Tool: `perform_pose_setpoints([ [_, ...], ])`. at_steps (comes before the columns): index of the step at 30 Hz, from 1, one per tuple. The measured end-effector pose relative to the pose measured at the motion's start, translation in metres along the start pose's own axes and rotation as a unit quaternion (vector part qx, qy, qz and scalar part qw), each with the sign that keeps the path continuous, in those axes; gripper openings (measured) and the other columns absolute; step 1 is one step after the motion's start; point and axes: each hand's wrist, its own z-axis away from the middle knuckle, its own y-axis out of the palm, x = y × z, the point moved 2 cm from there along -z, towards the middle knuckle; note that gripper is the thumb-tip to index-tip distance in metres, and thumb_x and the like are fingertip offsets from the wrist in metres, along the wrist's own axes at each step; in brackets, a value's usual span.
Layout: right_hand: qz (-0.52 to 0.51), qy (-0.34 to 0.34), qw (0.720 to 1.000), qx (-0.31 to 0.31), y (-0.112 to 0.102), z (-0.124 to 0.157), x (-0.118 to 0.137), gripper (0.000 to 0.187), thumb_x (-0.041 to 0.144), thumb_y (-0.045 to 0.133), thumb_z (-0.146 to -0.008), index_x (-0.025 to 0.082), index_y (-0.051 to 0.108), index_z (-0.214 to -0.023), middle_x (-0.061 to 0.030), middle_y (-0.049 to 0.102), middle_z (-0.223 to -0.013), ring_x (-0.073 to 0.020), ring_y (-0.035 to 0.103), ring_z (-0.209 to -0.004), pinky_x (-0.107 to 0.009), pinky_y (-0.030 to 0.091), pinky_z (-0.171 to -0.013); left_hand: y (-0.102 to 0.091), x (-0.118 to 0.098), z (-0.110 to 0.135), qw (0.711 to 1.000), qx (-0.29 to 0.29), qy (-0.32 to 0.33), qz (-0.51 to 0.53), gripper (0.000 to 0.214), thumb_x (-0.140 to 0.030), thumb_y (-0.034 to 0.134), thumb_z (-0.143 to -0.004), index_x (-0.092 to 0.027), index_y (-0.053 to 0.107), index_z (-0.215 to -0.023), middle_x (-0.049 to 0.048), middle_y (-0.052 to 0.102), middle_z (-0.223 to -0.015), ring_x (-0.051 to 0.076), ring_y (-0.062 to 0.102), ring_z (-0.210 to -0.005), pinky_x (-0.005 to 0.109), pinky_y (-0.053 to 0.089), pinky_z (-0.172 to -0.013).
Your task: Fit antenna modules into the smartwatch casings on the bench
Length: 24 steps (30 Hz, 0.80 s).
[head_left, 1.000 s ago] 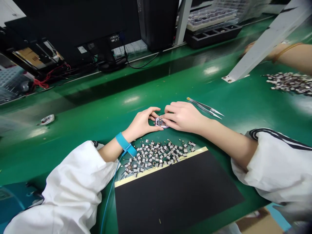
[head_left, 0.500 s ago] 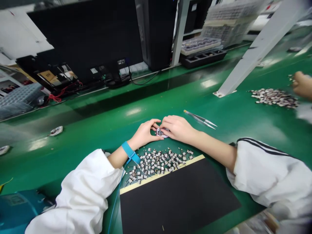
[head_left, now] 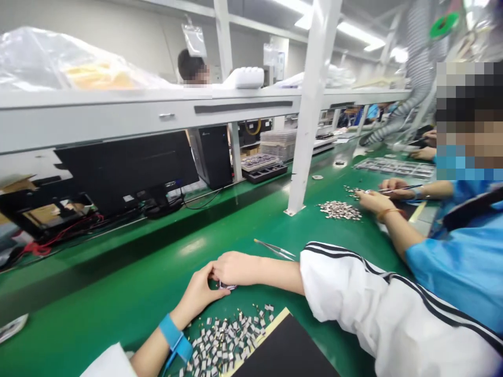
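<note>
On the green bench, my left hand [head_left: 200,290], with a blue band [head_left: 175,337] at its wrist, curves around a small pale-edged electronic assembly [head_left: 228,286]. Its thumb lies along the near edge. My right hand [head_left: 238,268] closes over the top of the same piece; its fingertips and most of the assembly are hidden. Just below lies a pile of small silvery parts with short leads [head_left: 222,337], beside a black sheet [head_left: 285,351] with a yellow edge. Tweezers [head_left: 275,249] rest on the bench beyond my right forearm.
A white post [head_left: 312,115] rises from the green bench [head_left: 129,293]. A monitor [head_left: 129,173] and a black computer tower [head_left: 215,157] stand behind. At right, a co-worker in blue [head_left: 463,256] works beside another pile of parts [head_left: 340,210]. A white-framed piece [head_left: 13,328] lies far left.
My view has swung up and to the right, bringing in the shelf and the co-worker. Both hands stay around the assembly, and the right hand now hides more of it.
</note>
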Motion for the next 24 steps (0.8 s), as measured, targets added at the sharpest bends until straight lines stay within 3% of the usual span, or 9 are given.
perform_pose_setpoints([
  [3,0.0,-0.05,0.999,0.012,0.001,-0.005,-0.003,0.013,0.021,0.05,-0.081,0.01,0.056,-0.078,-0.0021,0.058,-0.083,-0.0117,0.054,-0.081,-0.029,0.044,-0.072,-0.001,0.001,-0.001,1.0,0.001,-0.01,-0.003,0.049,-0.027,0.07,-0.056,-0.018,0.049,-0.1,0.0037,0.059,-0.103,0.024,0.055,-0.096,0.035,0.045,-0.085],
  [6,-0.002,-0.055,0.998,-0.01,0.001,0.002,-0.006,0.015,0.021,0.046,-0.083,0.012,0.057,-0.082,-0.0022,0.058,-0.082,-0.0121,0.053,-0.08,-0.028,0.044,-0.07,0.001,-0.001,-0.001,1.0,0.012,-0.006,0.005,0.046,-0.026,0.068,-0.059,-0.018,0.048,-0.1,0.0029,0.06,-0.1,0.022,0.056,-0.093,0.034,0.046,-0.085],
  [11,0.002,0.047,0.994,-0.099,-0.002,0.036,-0.003,0.02,0.024,0.039,-0.085,0.021,0.058,-0.091,-0.0031,0.056,-0.084,-0.0135,0.052,-0.072,-0.027,0.044,-0.064,0.002,-0.002,0.001,1.0,0.012,0.01,0.024,0.047,-0.021,0.067,-0.062,-0.019,0.047,-0.104,-0.0017,0.062,-0.084,0.015,0.059,-0.079,0.026,0.049,-0.077],
  [14,-0.003,0.144,0.976,-0.162,0.0,0.06,-0.004,0.029,0.012,0.036,-0.082,0.019,0.052,-0.105,-0.0055,0.055,-0.086,-0.0145,0.053,-0.077,-0.027,0.045,-0.067,-0.013,0.011,-0.002,0.998,-0.056,-0.01,0.015,0.048,-0.02,0.067,-0.065,-0.016,0.045,-0.107,0.0011,0.06,-0.09,0.015,0.057,-0.084,0.03,0.047,-0.082],
  [17,-0.022,0.212,0.954,-0.21,0.002,0.079,-0.01,0.034,0.007,0.033,-0.08,0.015,0.049,-0.109,-0.0085,0.056,-0.088,-0.0167,0.054,-0.081,-0.03,0.047,-0.071,-0.037,0.033,-0.003,0.986,-0.153,-0.068,0.001,0.035,-0.025,0.057,-0.078,-0.012,0.046,-0.107,0.0063,0.055,-0.099,0.018,0.053,-0.092,0.039,0.043,-0.085],
  [20,-0.054,0.259,0.937,-0.228,0.007,0.088,-0.017,0.031,0.008,0.032,-0.08,0.011,0.048,-0.106,-0.0112,0.056,-0.085,-0.0197,0.054,-0.08,-0.034,0.049,-0.072,-0.052,0.054,0.0,0.974,-0.188,-0.125,0.006,0.028,-0.029,0.048,-0.084,-0.012,0.048,-0.106,0.0074,0.051,-0.103,0.017,0.053,-0.091,0.037,0.046,-0.08],
  [24,-0.087,0.271,0.936,-0.207,0.019,0.09,-0.023,0.028,0.009,0.033,-0.079,0.012,0.051,-0.1,-0.0129,0.054,-0.09,-0.022,0.054,-0.085,-0.037,0.049,-0.075,-0.053,0.072,0.0,0.968,-0.196,-0.154,0.025,0.03,-0.03,0.047,-0.085,-0.012,0.046,-0.109,0.0082,0.049,-0.107,0.018,0.051,-0.094,0.038,0.046,-0.08],
])
